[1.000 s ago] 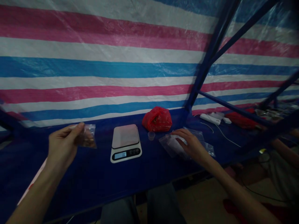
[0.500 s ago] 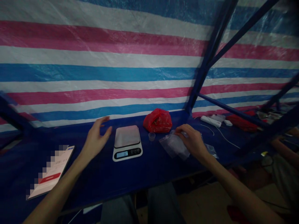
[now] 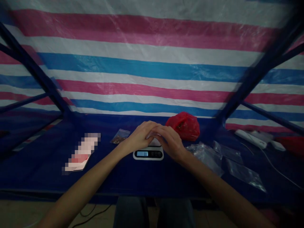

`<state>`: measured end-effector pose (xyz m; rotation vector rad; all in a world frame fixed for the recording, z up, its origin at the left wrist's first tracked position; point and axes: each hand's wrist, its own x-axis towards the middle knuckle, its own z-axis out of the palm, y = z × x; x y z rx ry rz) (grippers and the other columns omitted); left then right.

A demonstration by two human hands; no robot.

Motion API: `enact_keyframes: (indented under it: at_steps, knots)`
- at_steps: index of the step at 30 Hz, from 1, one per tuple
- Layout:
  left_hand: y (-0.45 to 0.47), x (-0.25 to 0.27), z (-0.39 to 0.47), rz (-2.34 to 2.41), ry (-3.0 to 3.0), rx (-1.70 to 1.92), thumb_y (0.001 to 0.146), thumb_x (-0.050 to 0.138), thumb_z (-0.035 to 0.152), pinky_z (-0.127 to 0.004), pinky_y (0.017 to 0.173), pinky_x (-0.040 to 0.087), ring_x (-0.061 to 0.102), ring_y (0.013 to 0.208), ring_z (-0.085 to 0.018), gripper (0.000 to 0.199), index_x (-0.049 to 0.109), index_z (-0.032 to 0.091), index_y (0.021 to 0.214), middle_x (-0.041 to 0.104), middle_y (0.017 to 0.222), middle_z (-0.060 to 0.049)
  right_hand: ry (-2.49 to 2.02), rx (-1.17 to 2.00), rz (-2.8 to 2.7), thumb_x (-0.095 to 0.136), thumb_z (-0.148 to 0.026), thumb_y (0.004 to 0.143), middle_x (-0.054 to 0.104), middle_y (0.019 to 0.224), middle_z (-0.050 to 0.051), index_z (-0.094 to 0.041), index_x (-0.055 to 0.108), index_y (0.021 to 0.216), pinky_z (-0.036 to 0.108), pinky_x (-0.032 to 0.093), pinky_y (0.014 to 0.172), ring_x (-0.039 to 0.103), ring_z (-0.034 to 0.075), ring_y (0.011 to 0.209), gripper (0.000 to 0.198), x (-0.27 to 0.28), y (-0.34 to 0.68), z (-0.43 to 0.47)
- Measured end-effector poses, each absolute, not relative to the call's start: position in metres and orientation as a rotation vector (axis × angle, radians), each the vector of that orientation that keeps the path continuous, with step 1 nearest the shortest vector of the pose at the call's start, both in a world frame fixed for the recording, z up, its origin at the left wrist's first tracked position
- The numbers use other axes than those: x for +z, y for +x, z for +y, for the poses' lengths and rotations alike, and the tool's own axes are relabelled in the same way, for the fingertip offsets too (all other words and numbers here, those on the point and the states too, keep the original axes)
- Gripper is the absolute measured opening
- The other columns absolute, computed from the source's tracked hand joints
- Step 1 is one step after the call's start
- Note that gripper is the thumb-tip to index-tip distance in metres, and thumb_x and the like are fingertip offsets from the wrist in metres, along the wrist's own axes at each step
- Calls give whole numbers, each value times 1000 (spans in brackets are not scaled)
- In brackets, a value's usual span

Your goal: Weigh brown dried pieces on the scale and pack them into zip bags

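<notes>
Against a striped sheet [image 3: 147, 60], our blue table [image 3: 152, 179] bears a red bag [image 3: 186, 126] at the back and flat clear bags [image 3: 211, 159] on the right. At center, our left hand [image 3: 140, 136] and right hand [image 3: 172, 141] meet over the scale [image 3: 148, 154], which reads 0.0; our fingers [image 3: 165, 131] curl together around something pale [image 3: 151, 135], and we cannot tell whether they pinch it. Left of the scale lies a phone [image 3: 82, 155]; between the two rests a packet of brown bits [image 3: 119, 138].
</notes>
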<state>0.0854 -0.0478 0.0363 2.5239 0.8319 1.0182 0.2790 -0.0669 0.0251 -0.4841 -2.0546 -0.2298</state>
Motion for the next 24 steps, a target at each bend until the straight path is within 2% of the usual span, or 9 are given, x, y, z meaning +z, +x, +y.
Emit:
enact_keyframes:
  at_steps: [4,9,11,14,17,19,22,24]
  knots:
    - [78,25,-51,871,2565,944,94,55,18,-46,106,46,60,123,-26,36,58,21,129,68,127,-10,-544,-94,-2012,59,-9,97,76,111,8,-25,65,127,34,57,85,72,21,100,35,8,276,-68]
    - [82,5,-51,933,2377,927,90,58,16,-35,84,53,67,92,-20,13,65,18,101,71,96,-5,-555,1,-2051,59,-10,97,74,106,7,-27,67,124,34,59,82,71,19,94,33,-1,277,-68]
    - [84,2,-52,936,2257,1015,90,56,13,-32,80,53,68,86,-18,16,66,18,102,72,94,-5,-580,11,-2021,60,-10,97,72,112,8,-29,65,129,35,59,86,70,21,100,38,-1,277,-69]
    - [87,6,-54,938,2030,1205,90,58,13,-30,82,54,70,89,-17,20,68,19,108,75,99,-4,-660,-29,-1880,68,-14,93,67,119,10,-29,62,133,39,58,91,66,24,109,43,2,277,-71]
    - [90,11,-56,892,1863,1274,89,68,23,-31,82,55,71,88,-17,12,67,18,100,75,96,-4,-691,-25,-1804,70,-15,91,67,107,9,-26,66,123,35,59,83,67,22,98,34,5,274,-71]
    - [91,12,-58,845,1797,1254,89,71,31,-30,78,54,70,81,-17,17,64,18,97,74,87,-3,-671,-1,-1819,66,-13,94,67,95,6,-24,70,113,31,58,74,67,18,86,22,10,273,-71]
    - [91,12,-61,838,1789,1222,96,63,41,-30,78,52,67,79,-16,24,59,18,98,69,79,-1,-690,-37,-1791,62,-13,96,69,87,4,-21,73,98,29,56,72,67,17,80,14,27,284,-78]
    - [91,11,-62,861,1829,1222,99,58,44,-33,85,51,65,85,-17,26,57,19,105,67,85,-2,-812,-53,-1763,62,-16,96,72,90,5,-21,74,93,30,55,75,68,18,84,13,42,309,-88]
